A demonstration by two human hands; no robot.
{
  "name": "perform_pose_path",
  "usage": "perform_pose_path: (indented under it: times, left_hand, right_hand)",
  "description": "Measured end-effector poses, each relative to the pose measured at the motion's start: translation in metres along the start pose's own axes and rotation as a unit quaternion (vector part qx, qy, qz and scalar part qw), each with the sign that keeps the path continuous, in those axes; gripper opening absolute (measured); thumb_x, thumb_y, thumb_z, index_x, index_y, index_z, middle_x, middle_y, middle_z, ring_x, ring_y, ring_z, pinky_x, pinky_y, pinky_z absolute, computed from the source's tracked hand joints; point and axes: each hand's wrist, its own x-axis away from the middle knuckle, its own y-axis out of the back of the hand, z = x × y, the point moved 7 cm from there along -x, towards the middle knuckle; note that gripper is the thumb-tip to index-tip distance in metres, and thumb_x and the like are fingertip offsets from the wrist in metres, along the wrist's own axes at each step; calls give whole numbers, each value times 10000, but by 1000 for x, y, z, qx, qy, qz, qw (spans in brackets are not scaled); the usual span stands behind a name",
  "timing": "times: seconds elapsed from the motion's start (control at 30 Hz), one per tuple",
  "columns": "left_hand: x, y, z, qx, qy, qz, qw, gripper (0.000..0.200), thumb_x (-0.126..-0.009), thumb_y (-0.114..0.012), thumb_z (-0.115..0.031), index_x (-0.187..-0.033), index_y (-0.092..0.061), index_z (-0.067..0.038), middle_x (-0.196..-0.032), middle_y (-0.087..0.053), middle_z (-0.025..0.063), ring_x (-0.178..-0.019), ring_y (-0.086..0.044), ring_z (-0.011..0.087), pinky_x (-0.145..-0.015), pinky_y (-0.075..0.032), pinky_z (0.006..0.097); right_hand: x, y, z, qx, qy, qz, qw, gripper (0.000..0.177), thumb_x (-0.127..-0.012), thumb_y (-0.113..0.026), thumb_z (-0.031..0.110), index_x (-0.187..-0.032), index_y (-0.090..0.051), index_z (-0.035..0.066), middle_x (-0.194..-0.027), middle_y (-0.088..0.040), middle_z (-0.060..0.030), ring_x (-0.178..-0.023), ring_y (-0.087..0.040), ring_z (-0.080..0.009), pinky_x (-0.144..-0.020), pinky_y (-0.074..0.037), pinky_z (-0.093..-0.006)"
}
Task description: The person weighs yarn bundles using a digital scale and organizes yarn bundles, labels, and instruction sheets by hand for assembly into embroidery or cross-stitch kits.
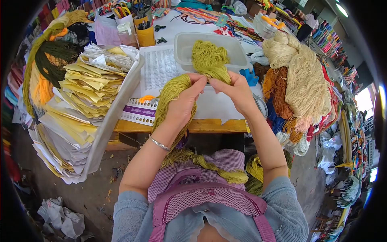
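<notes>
A thick yellow-green yarn skein (210,58) lies partly in a translucent plastic tub (183,57) and runs out over its front rim. Both hands pinch it there at a narrow point, with the fingertips close together. My left hand (188,96) is closed on the skein, and a long part of it hangs over that wrist and forearm, beside a silver bracelet. My right hand (234,89) is closed on the same yarn from the right side. More yellow-green yarn (221,171) rests across the checked apron on the lap.
A bin of paper envelopes (90,88) stands at left. Cream and brown skeins (300,80) hang at right. Behind are a yellow pen cup (145,35), a jar and colourful threads. A printed sheet (158,66) and a purple-striped card (139,111) lie left of the tub.
</notes>
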Motion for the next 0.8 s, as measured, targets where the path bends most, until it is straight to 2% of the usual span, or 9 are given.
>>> perform_pose_path:
  times: [0.07, 0.2, 0.27, 0.37, 0.4, 0.43, 0.5, 0.67, 0.8]
  left_hand:
    - [2, -1, -4, -43, -27, -1, 999, 109, -869, -683, -155, -909, -656, -57, -840, -577, -28, -743, -475, 55, -655, -391, 225]
    - [2, 1, -10, -54, -72, -24, 996, 116, -882, -672, -154, -941, -644, -58, -798, -566, -13, -730, -484, 75, -737, -433, 234]
    - [4, 1, -18, 55, -85, -6, 995, 100, -912, -609, -140, -955, -599, -50, -814, -556, 20, -766, -503, 127, -969, -431, 316]
    - [27, 8, -42, 212, -32, 29, 976, 113, -951, -516, -159, -906, -530, -56, -772, -508, 38, -743, -494, 166, -1112, -331, 407]
    - [41, 13, -54, 199, -59, 75, 975, 191, -976, -473, -213, -845, -471, -74, -694, -436, 30, -695, -472, 169, -1074, -359, 437]
    - [59, 21, -62, 177, -48, 80, 980, 223, -980, -475, -246, -831, -466, -79, -670, -404, 24, -659, -450, 164, -1043, -378, 430]
    - [99, 43, -71, 93, -47, 122, 987, 272, -954, -548, -305, -812, -505, -77, -656, -431, 18, -597, -441, 146, -867, -456, 381]
    - [222, 116, -92, 12, -9, 21, 1000, 266, -906, -647, -286, -855, -594, -30, -620, -479, 1, -536, -434, 93, -597, -446, 296]
    - [339, 248, -62, 109, -10, -253, 961, 137, -910, -636, -168, -993, -608, -62, -716, -502, -58, -543, -414, 32, -537, -396, 209]
  right_hand:
    - [0, -2, 2, 62, -8, -8, 998, 153, -910, -624, 146, -971, -663, 11, -869, -657, -25, -792, -580, -93, -773, -438, -263]
    - [-12, 2, 2, -56, 38, -28, 997, 130, -894, -630, 119, -968, -664, 17, -884, -676, -37, -836, -602, -108, -798, -452, -272]
    - [-30, 9, 10, -145, 42, -8, 988, 129, -893, -611, 123, -959, -659, 23, -921, -694, -71, -884, -633, -144, -822, -469, -287]
    - [-71, 38, 15, -208, -66, 26, 976, 136, -897, -618, 184, -900, -635, 49, -861, -651, -52, -814, -618, -166, -811, -470, -313]
    - [-91, 57, 22, -205, -73, -23, 976, 147, -893, -631, 198, -937, -611, 59, -809, -600, -14, -748, -591, -146, -759, -476, -290]
    - [-125, 73, 27, -241, -89, 88, 962, 152, -892, -632, 197, -962, -589, 70, -806, -562, 3, -703, -567, -113, -698, -469, -260]
    - [-166, 103, 67, -77, -41, 42, 995, 136, -898, -636, 211, -929, -582, 91, -794, -551, 27, -659, -529, -81, -635, -448, -244]
    - [-257, 143, 172, 101, 51, -9, 994, 153, -900, -636, 238, -932, -596, 93, -748, -542, 36, -635, -519, -74, -593, -436, -249]
    - [-243, 113, 234, 218, 92, -28, 971, 155, -898, -637, 234, -922, -601, 85, -718, -540, 32, -598, -510, -73, -556, -422, -248]
